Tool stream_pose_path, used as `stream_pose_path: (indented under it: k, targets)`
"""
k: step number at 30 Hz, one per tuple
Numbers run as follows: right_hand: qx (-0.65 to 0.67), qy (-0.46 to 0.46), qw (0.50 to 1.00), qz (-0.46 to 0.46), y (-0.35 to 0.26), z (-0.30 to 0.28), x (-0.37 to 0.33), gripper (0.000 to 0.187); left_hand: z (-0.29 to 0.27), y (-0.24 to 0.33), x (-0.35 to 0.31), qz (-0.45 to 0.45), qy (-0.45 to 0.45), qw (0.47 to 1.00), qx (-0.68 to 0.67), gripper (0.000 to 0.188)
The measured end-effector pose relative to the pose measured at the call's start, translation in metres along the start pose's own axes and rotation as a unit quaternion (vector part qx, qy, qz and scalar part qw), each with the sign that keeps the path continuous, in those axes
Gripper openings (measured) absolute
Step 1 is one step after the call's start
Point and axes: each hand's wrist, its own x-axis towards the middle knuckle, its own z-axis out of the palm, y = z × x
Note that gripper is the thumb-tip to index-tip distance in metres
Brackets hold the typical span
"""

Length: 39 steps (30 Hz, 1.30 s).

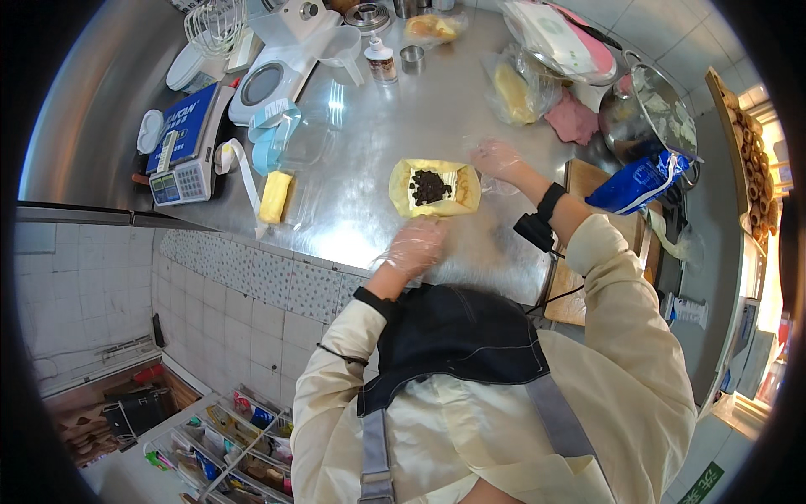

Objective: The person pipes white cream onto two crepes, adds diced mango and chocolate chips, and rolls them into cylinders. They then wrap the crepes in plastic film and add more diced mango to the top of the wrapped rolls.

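Note:
A thin yellow crepe (467, 186) lies on the steel table with its sides partly folded inward. White cream shows in its middle, topped by a heap of dark crumbs (431, 188). My left hand (417, 244), in a clear plastic glove, is at the crepe's near edge, its fingertips closed on that edge. Just beyond the crepe's far right corner is my right hand (497, 160), also gloved. Its fingers are bent together, apart from the crepe; anything inside them is hidden. A finished yellow roll (275, 196) rests on clear plastic to the left.
At left stand a blue-topped scale (182, 134) and a white scale (259, 88). A bottle (380, 60) and a metal ring (412, 58) sit at the back. To the right are bagged yellow food (513, 91), a steel bowl (642, 109), a blue packet (640, 182) and a wooden board (579, 179).

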Motion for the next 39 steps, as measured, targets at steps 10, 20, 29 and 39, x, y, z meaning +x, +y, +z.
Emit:
stream_pose_path:
  k: [10,20,29,39]
  targets:
    - [-0.103,-0.057,0.987,-0.108,0.021,0.037,0.023,0.032,0.061,0.033,0.065,-0.073,0.022,0.997,0.002,0.017]
    - [0.394,-0.171,0.902,0.045,-0.032,0.005,0.028,0.022,0.016,0.027,0.057,-0.285,0.118,0.932,-0.189,0.013]
    - [0.384,-0.117,0.913,-0.073,-0.009,0.02,0.037,0.023,0.019,0.02,0.03,-0.331,0.109,0.913,-0.212,0.015]
    - [0.022,-0.024,0.917,-0.398,0.008,0.011,0.028,0.035,0.033,0.012,0.011,-0.004,0.101,0.994,0.048,0.046]
